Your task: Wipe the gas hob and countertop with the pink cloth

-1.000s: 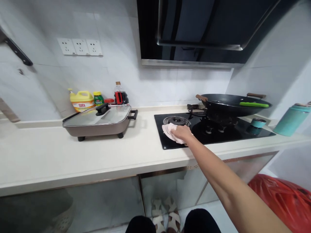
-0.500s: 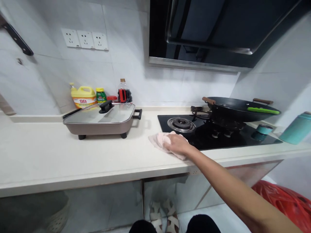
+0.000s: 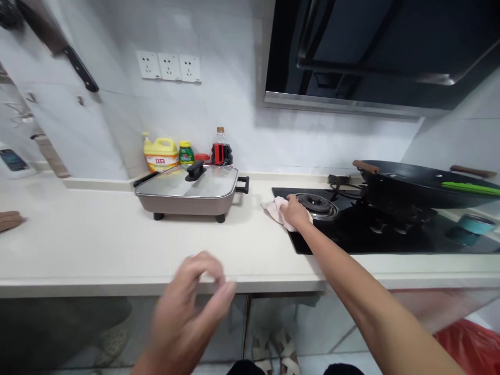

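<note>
L hand (image 3: 183, 313) has come into frame, lower ctr-left, a bit blurred; thumb & fingers curve in a half-open C, empty. R hand (image 3: 296, 212), just right of ctr, has fingers bunched on pink cloth (image 3: 275, 208), at left edge of hob (image 3: 355, 232).
</note>
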A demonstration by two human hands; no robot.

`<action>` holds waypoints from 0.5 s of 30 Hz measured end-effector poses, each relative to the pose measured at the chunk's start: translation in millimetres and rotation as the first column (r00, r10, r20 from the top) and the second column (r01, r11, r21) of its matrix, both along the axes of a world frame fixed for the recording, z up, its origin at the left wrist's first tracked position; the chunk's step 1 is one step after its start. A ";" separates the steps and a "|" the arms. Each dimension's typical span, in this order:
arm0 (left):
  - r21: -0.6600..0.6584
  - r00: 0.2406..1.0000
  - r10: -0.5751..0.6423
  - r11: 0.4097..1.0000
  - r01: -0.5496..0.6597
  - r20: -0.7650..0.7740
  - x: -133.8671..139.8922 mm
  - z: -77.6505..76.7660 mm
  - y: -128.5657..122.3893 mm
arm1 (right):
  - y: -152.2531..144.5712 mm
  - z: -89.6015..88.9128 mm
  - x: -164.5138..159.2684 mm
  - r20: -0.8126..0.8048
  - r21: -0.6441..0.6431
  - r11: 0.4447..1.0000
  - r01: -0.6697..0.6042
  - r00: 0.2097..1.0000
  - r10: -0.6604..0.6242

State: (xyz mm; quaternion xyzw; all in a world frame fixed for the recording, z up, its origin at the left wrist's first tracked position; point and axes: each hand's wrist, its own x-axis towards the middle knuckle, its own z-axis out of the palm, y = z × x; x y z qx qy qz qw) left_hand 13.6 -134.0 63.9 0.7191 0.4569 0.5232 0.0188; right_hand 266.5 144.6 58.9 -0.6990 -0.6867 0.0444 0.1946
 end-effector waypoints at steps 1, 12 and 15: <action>0.000 0.999 0.000 1.000 0.000 -0.051 2.0 -3.0 21.3 | 5.0 0.8 -7.6 0.007 0.003 1.000 0.013 1.000 -0.013; -0.267 0.977 0.210 0.939 -0.215 -0.048 -17.0 -51.8 125.5 | -27.4 -0.4 -81.6 0.082 -0.110 0.886 -0.451 0.884 0.460; -0.195 0.972 0.233 0.952 -0.236 -0.038 -19.2 -53.8 127.6 | -62.0 0.9 -101.3 0.079 -0.108 0.795 -0.597 0.792 0.606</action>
